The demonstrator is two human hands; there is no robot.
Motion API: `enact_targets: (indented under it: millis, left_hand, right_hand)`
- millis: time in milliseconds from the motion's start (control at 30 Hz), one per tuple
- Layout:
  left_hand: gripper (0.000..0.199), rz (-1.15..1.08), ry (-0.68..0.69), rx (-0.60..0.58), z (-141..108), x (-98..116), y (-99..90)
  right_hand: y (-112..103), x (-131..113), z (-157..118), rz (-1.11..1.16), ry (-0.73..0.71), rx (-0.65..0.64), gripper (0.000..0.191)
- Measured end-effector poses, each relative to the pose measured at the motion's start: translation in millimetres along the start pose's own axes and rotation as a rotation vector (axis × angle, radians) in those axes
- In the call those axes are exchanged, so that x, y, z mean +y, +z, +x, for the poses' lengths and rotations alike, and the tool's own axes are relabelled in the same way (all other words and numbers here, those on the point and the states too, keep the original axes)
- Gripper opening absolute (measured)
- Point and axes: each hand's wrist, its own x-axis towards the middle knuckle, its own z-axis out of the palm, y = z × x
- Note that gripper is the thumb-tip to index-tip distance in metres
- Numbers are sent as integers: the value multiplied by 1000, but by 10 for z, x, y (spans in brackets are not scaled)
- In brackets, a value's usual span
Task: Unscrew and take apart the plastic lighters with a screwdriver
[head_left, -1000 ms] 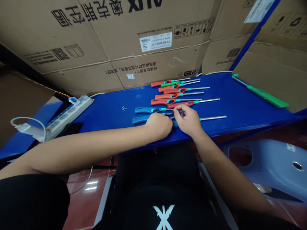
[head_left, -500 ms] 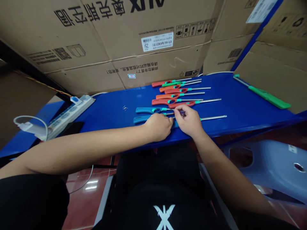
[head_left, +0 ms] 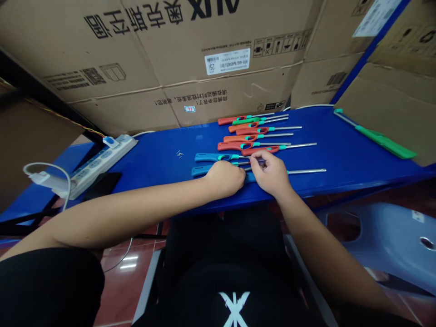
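Curled in a fist, my left hand [head_left: 225,180] is closed over a blue long-necked gas lighter [head_left: 251,177], whose metal rod [head_left: 308,171] sticks out beyond my right hand. My right hand [head_left: 270,173] pinches a slim tool with a small red band [head_left: 250,162], mostly hidden by the fingers; its exact kind does not show. Both hands are close together. Another blue lighter [head_left: 207,157] lies just behind them, and a blue handle [head_left: 200,171] shows left of my left fist. Red, orange and green lighters [head_left: 235,146] lie in a row farther back.
Small metal screws or pins [head_left: 180,154] lie on the blue table [head_left: 163,170]. A white power strip [head_left: 98,163] with plugs is at left, beside a dark flat object [head_left: 102,185]. A green-handled tool [head_left: 386,140] lies at right. Large cardboard boxes [head_left: 136,72] stand behind; a stool [head_left: 398,245] is lower right.
The view has shifted slightly, so the table and lighters appear a little lower and to the right. Both hands keep nearly the same pose and grip.
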Motion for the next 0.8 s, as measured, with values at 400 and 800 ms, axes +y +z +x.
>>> enact_targets:
  millis: [400,800]
  left_hand:
    - [33,66,129,111,-14,-122,86]
    - [33,-217,-219,346,-369,-909,-35]
  right_hand:
    - [-2,3,-4,-24,-6,-1,17]
    - [-1,-7,-35,26,-27,-5,16]
